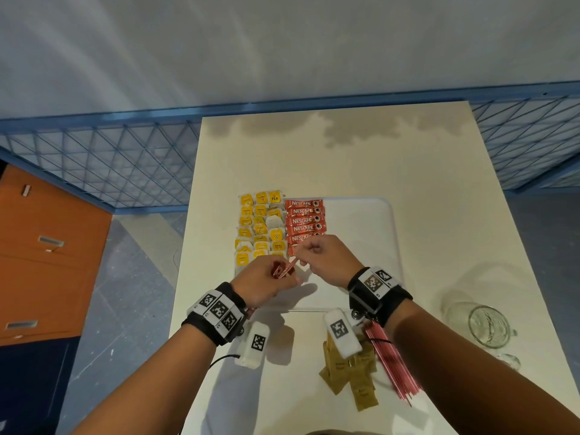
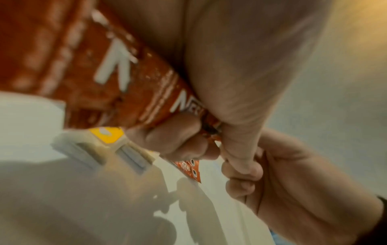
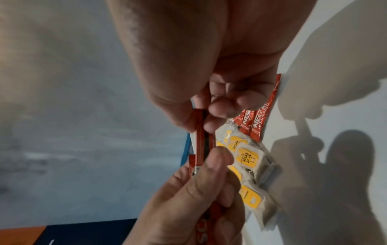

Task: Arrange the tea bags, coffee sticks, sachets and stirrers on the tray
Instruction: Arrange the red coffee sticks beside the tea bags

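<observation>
On the white tray (image 1: 361, 215) lie yellow-tagged tea bags (image 1: 260, 227) in rows at the left and red coffee sticks (image 1: 303, 219) stacked beside them. My left hand (image 1: 266, 279) grips a bunch of red coffee sticks (image 1: 281, 271) over the tray's near left corner. My right hand (image 1: 317, 255) pinches the upper end of one stick (image 3: 201, 137) of that bunch between thumb and fingers. The wrist views show the same sticks (image 2: 117, 79) held between both hands, with the tea bags (image 3: 247, 157) below.
Brown sugar sachets (image 1: 351, 372) and a bundle of red stirrers (image 1: 392, 362) lie on the white table (image 1: 345, 152) near the front edge, under my right forearm. A glass jar (image 1: 485, 324) lies at the right. An orange cabinet (image 1: 47, 252) stands left of the table.
</observation>
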`<state>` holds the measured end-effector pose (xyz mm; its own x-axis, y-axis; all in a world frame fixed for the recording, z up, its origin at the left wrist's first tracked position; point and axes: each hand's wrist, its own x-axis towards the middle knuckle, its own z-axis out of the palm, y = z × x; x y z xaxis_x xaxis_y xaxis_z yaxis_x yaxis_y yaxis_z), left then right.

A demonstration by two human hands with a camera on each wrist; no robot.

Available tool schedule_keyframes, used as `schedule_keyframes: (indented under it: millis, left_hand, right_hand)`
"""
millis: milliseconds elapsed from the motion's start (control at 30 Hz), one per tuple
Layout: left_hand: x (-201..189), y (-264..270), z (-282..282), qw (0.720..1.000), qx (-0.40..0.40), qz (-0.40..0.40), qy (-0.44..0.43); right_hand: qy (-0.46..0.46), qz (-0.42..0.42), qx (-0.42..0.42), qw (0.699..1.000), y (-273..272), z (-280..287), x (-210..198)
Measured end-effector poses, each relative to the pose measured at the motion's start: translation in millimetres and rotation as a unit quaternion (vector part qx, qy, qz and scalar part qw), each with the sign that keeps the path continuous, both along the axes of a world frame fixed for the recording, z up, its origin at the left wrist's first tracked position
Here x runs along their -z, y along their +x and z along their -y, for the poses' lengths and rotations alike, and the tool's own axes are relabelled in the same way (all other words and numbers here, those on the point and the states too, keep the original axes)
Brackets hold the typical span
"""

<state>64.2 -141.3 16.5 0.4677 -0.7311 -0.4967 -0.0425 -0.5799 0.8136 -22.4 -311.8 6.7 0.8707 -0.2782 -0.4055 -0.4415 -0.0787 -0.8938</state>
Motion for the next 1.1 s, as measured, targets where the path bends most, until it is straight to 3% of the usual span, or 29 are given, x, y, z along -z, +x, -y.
schedule_keyframes:
  millis: [200,500,567,733,1100]
  left_hand:
    - [1,5,-10,0.987,-0.115,-0.114,-0.002]
    - [14,9,-11,0.961,-0.235,-0.142,-0.024]
    - [16,9,-12,0.948,-0.267,-0.173,-0.025]
    - [17,8,-15,0.874,-0.356,-0.323,-0.065]
    - [14,4,-15,0.838,-0.391,-0.362,-0.121]
  right_hand:
    - [0.027,-0.009,0.022,0.999,-12,10,10]
    - [0.002,-0.053,0.078,0.996,-23,31,20]
    - [-0.045,-0.071,0.090,0.992,-25,37,30]
    - [-0.132,-0.123,0.078,0.980,-26,34,49]
    - [-0.204,-0.137,0.079,0.966,-13,16,52]
